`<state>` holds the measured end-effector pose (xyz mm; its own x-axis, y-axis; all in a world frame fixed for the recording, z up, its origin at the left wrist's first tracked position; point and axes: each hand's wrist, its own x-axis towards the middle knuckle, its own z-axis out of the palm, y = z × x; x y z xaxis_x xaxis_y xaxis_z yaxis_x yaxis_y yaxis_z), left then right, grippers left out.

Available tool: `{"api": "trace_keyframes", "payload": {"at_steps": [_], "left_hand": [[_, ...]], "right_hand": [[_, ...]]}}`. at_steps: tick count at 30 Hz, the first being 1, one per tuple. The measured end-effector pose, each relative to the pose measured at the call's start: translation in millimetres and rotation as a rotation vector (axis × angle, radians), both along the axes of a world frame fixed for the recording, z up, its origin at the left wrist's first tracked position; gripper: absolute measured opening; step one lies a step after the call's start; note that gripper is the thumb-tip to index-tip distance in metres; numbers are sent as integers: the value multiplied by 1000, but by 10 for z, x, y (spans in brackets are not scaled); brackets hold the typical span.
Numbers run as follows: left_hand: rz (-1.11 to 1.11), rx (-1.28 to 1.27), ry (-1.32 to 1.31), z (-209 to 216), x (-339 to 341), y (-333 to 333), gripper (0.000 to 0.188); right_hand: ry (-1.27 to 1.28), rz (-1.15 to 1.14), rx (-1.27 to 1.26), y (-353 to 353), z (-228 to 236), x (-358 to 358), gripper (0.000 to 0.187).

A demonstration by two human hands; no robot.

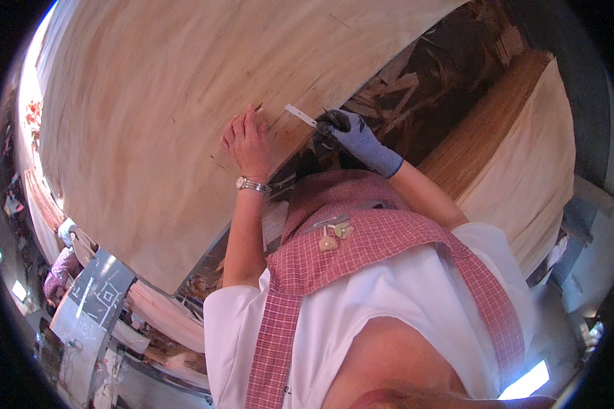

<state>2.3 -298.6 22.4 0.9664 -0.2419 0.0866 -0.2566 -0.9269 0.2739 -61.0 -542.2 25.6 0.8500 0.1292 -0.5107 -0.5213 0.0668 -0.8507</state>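
Observation:
A large pale wood veneer sheet spreads in front of me. My left hand, bare with a metal wristwatch, rests on it with fingers stretched out. A small brown mark or sliver shows at its fingertips; I cannot tell which. My right hand wears a blue glove with a black palm and is closed at the sheet's near right edge. It grips one end of a narrow white flat strip with small dark dots, whose other end reaches over the veneer.
Broken veneer scraps litter the dark gap beyond the sheet's right edge. A curved stack of veneer stands to the right. Far left, a person in checked clothing is near a dark board with white chalk-like lines.

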Motion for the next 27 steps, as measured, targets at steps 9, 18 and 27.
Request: {"api": "trace_keyframes", "payload": {"at_steps": [9, 18, 27], "left_hand": [[24, -125, -80, -7, -305, -77, 58], [-165, -8, -24, 146, -100, -99, 52], [-239, 31, 29, -9, 42, 82, 54]], "right_hand": [[-72, 16, -16, 106, 37, 155, 22], [97, -67, -49, 715, -141, 473, 24], [-215, 169, -618, 284, -20, 302, 27]]}}
